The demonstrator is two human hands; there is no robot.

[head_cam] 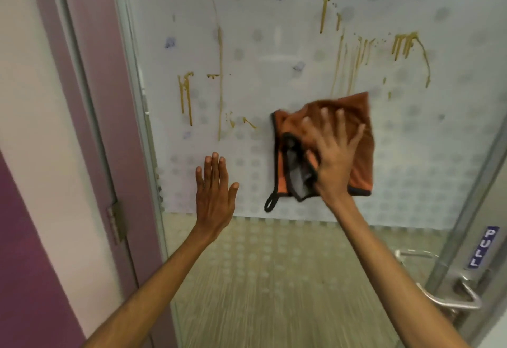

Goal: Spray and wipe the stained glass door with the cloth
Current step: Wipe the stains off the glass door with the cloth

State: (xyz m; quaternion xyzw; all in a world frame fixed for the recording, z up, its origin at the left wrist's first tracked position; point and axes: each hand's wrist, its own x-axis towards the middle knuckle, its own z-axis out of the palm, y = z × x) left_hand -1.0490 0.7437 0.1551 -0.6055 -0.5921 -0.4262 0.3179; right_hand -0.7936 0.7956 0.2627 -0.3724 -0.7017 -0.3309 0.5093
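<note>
The frosted glass door [274,46] fills the view, marked with yellow-brown drip stains [219,73] on the left and more drips [406,46] at the upper right, plus a few bluish smudges. My right hand [333,153] lies flat with spread fingers on an orange cloth [359,117] with a dark edge and hanging loop, pressing it against the glass below the right-hand drips. To the left, my left hand [215,191] rests flat on the glass with fingers together and holds nothing. No spray bottle is in view.
A metal lever handle [463,295] and a blue PULL sign [484,246] sit at the door's right edge. A purple door frame [109,101] with a hinge [116,221] runs down the left. Through the clear lower glass, wood-look floor [274,293] shows.
</note>
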